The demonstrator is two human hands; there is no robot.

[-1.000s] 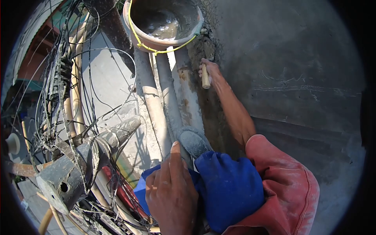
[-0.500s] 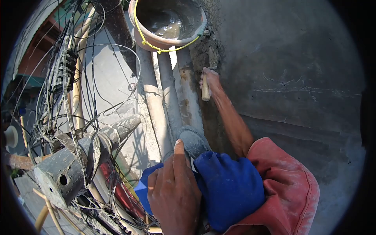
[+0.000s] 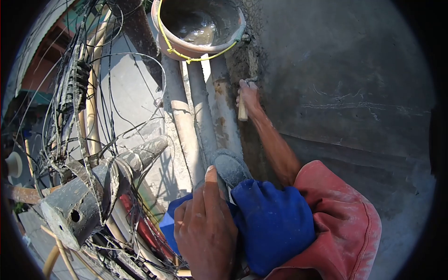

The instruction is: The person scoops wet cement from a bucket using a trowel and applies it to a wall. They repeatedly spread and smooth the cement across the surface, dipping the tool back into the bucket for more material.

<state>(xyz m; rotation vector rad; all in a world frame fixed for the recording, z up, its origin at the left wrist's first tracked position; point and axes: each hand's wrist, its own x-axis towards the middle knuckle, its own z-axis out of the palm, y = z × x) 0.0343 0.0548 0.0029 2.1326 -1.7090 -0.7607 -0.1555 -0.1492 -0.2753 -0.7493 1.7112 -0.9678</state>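
Observation:
My right hand is closed around the wooden handle of a trowel. The trowel's narrow, mortar-coated blade is seen nearly edge-on, close to the rough strip beside the dark wall. Just beyond it stands a bucket with a yellow cord handle, with wet grey mortar inside. My left hand is low in view, back upward, over the blue cloth on my legs. Its index finger points forward and the other fingers are partly bent; nothing shows in it. A grey sole-like shape lies near that fingertip.
Several pipes or poles run forward beneath the bucket. On the left, tangled cables hang around a thick grey post with a hole. Bamboo poles stand behind them. The wall fills the right side.
My right hand and the trowel have shifted slightly, with the blade turned more edge-on. My left hand has drifted a little to the left. The bucket has stayed in place.

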